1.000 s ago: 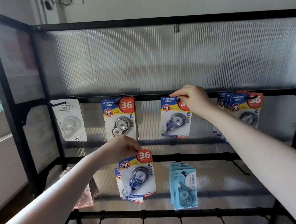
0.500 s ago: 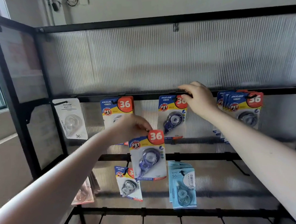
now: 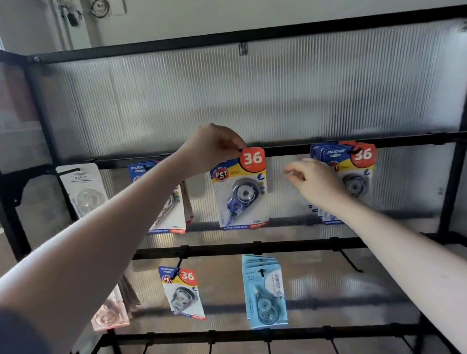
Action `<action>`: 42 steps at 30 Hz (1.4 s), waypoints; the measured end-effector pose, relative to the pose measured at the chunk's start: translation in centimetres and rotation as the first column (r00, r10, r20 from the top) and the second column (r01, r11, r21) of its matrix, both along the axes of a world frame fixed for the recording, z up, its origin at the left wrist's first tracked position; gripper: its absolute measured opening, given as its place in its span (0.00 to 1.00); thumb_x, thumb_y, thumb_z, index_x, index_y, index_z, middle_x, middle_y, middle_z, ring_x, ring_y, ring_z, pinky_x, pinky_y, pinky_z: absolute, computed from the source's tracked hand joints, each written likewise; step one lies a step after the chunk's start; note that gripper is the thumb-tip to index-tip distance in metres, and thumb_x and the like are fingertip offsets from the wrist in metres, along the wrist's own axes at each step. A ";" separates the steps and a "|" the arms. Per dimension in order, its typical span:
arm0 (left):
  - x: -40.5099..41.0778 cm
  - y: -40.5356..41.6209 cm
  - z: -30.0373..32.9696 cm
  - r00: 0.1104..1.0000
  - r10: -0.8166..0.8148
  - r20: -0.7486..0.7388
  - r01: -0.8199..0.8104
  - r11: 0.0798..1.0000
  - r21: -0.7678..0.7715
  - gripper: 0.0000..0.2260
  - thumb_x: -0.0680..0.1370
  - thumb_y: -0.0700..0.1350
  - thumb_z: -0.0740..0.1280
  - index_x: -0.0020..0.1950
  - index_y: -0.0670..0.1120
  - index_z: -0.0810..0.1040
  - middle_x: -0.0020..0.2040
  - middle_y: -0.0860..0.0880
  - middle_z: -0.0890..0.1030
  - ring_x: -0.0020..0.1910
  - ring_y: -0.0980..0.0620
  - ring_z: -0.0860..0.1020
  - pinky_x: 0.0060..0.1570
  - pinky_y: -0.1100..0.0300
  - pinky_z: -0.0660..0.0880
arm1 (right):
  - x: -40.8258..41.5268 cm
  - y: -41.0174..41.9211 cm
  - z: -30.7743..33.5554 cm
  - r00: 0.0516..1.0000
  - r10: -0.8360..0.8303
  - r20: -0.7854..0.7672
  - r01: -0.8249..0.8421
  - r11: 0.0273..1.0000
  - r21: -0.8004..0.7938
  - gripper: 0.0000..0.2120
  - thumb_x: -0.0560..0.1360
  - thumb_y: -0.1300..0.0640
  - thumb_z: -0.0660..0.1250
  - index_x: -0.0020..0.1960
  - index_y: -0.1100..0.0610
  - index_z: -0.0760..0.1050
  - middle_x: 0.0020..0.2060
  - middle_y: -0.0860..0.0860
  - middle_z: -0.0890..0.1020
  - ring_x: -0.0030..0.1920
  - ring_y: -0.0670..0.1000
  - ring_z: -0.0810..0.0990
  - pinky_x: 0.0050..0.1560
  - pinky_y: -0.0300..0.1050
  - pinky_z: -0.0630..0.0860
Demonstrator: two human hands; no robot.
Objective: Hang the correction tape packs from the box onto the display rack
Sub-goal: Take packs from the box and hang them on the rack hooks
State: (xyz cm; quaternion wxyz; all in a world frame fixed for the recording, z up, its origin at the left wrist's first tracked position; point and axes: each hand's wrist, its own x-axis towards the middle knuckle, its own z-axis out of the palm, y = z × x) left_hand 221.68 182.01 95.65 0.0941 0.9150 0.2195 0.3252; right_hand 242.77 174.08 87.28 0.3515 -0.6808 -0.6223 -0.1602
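2 bare hands reach to the upper bar of the black metal display rack point(image 3: 281, 151), which is backed by ribbed translucent plastic sheet. The left hand point(image 3: 210, 150) pinches the top edge of a glossy card-and-blister correction tape pack point(image 3: 240, 190) at the bar, between a second pack point(image 3: 169, 205) to its left and a stack of packs point(image 3: 349, 180) to its right. The pinched pack hangs upright, long axis vertical, printed face toward the camera, red "36" disc at its top right. The right hand point(image 3: 317, 181) hovers just right of it, fingers loosely curled, holding nothing. A pale blue stack point(image 3: 264, 290) hangs on the lower bar. A plain wall rises behind the rack.
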 end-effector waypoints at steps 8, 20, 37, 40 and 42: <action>0.9 0.5 -0.8 0.999 0.014 0.035 -0.013 0.999 -0.035 0.09 0.76 0.36 0.66 0.53 0.43 0.82 0.45 0.53 0.80 0.37 0.71 0.76 0.40 0.77 0.71 | 1.2 -1.0 -1.5 0.999 0.016 0.042 -0.013 0.996 -0.086 0.11 0.78 0.59 0.61 0.58 0.57 0.78 0.53 0.52 0.80 0.51 0.51 0.77 0.48 0.40 0.68; 1.6 0.7 -1.0 0.999 0.030 -0.028 -0.024 0.981 0.192 0.12 0.78 0.36 0.62 0.57 0.44 0.81 0.50 0.52 0.77 0.49 0.58 0.74 0.48 0.77 0.66 | 1.3 -1.0 -3.7 0.992 0.020 0.121 0.020 0.947 -0.321 0.04 0.76 0.55 0.65 0.48 0.54 0.78 0.40 0.45 0.76 0.41 0.48 0.74 0.39 0.39 0.66; 1.2 0.8 -0.9 0.991 -0.090 0.096 0.099 0.991 -0.091 0.15 0.76 0.29 0.62 0.60 0.42 0.78 0.51 0.52 0.79 0.40 0.70 0.78 0.41 0.76 0.73 | 2.2 -1.5 -4.2 0.991 0.029 0.131 0.028 0.909 -0.416 0.05 0.76 0.55 0.64 0.49 0.52 0.78 0.40 0.46 0.76 0.41 0.48 0.74 0.38 0.40 0.67; 0.7 1.0 -1.3 0.981 -0.128 0.146 0.147 0.981 -0.126 0.15 0.75 0.28 0.62 0.59 0.39 0.78 0.50 0.50 0.80 0.41 0.67 0.80 0.42 0.74 0.74 | 2.5 -1.5 -4.3 0.990 0.038 0.136 0.022 0.910 -0.414 0.05 0.76 0.55 0.63 0.49 0.52 0.78 0.36 0.43 0.73 0.39 0.47 0.74 0.32 0.39 0.65; 0.5 1.2 -1.7 0.976 -0.121 0.179 0.145 0.981 -0.127 0.15 0.75 0.29 0.63 0.58 0.42 0.78 0.50 0.49 0.81 0.42 0.65 0.80 0.43 0.72 0.76 | 2.6 -1.6 -4.4 0.989 0.045 0.139 0.016 0.912 -0.411 0.05 0.76 0.55 0.63 0.49 0.52 0.78 0.34 0.40 0.70 0.37 0.45 0.72 0.31 0.37 0.63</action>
